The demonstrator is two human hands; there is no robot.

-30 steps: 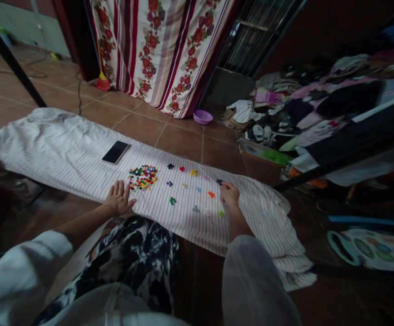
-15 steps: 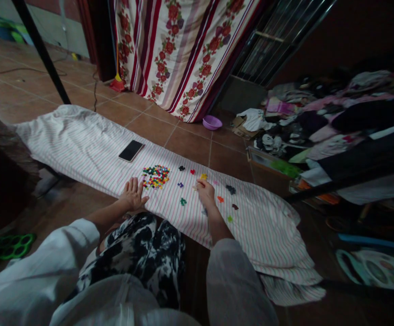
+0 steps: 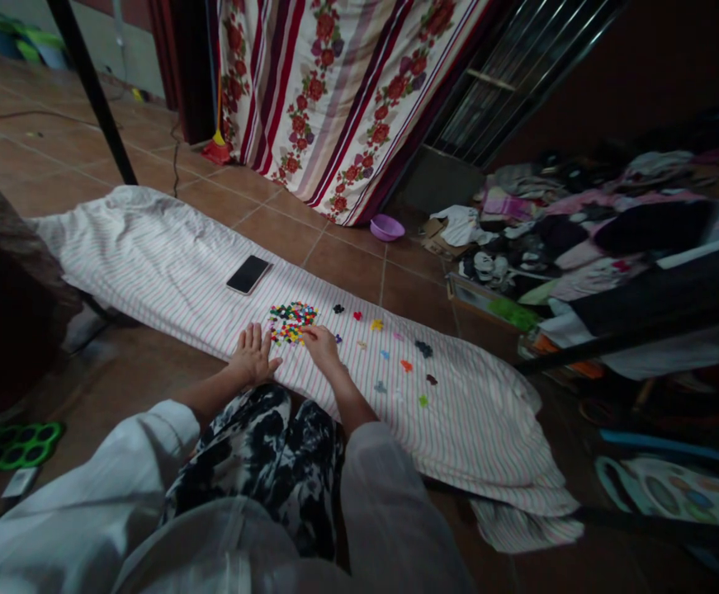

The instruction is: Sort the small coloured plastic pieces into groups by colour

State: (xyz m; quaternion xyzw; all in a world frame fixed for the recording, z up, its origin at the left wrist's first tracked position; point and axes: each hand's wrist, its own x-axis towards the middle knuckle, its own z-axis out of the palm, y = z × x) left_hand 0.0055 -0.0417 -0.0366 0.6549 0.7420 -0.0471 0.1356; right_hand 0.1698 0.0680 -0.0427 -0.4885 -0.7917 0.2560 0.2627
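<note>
Head view: striped cloth; left hand open, palm down, and right hand, grip too small to confirm, flank the near side of the pile on it. Pieces judged light, hard, slippery; pinch opposite sides.

It looks like somebody's home in here: a flowery striped curtain hangs above the brown tiled floor, a red broom stands by its edge, a purple basin sits near it, and clothes lie heaped untidily off to the right.
</note>
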